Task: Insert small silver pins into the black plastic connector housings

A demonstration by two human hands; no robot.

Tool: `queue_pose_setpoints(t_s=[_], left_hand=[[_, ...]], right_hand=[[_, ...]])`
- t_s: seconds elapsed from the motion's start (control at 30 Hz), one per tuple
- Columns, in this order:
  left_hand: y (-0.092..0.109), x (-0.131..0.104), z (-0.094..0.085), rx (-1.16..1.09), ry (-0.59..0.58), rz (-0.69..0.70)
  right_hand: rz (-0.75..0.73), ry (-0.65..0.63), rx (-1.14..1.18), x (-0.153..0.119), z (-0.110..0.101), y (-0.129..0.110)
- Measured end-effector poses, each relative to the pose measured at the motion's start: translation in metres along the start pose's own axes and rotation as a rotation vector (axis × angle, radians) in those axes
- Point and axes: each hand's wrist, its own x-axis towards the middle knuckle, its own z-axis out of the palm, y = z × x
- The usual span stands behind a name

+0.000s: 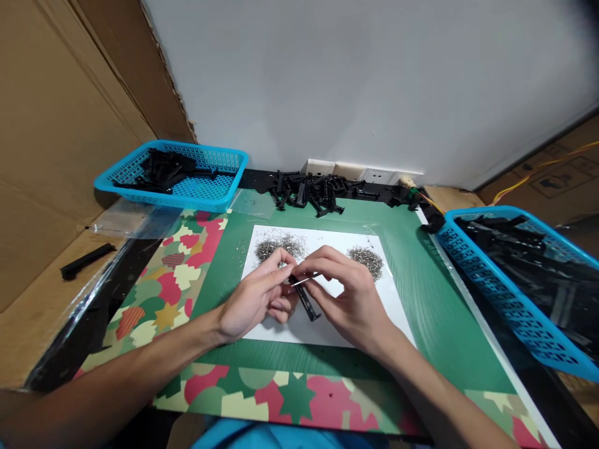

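Over a white sheet of paper [327,333], my left hand [262,290] is closed around one end of a slim black plastic part [306,302]. The part's free end slants down toward me. In a pinch, my right hand [349,293] holds a thin light-coloured rod [303,280], whose tip lies against the upper end of the black part. Its exact kind cannot be made out. Behind my left hand lies a pile of small metal springs or clips [276,244]. A second such pile [367,262] sits behind my right hand.
Loose black parts [313,190] are heaped at the table's back by the wall. A blue basket [201,198] of black parts stands back left, another blue basket [496,312] at right. One black part [88,260] lies on cardboard at far left. Power sockets [365,174] line the wall.
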Motion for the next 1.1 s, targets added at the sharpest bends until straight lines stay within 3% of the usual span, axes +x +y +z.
queue_pose_setpoints(t_s=[0.13, 0.37, 0.63, 0.8, 1.1], left_hand=[[-0.001, 0.000, 0.000, 0.000, 0.021, 0.043], [-0.001, 0.001, -0.001, 0.010, 0.004, 0.038], [-0.001, 0.001, 0.001, 0.016, 0.004, 0.031], [-0.002, 0.002, 0.002, 0.004, -0.031, 0.021], [-0.006, 0.007, 0.001, 0.103, 0.034, 0.104]], right_hand=[[0.034, -0.027, 0.089, 0.002, -0.003, -0.001], [0.086, 0.036, 0.170, 0.004, -0.005, 0.000], [0.270, 0.131, 0.327, 0.002, 0.007, 0.008], [0.367, 0.172, 0.292, 0.004, 0.007, 0.009], [0.272, 0.194, 0.212, 0.003, 0.000, 0.000]])
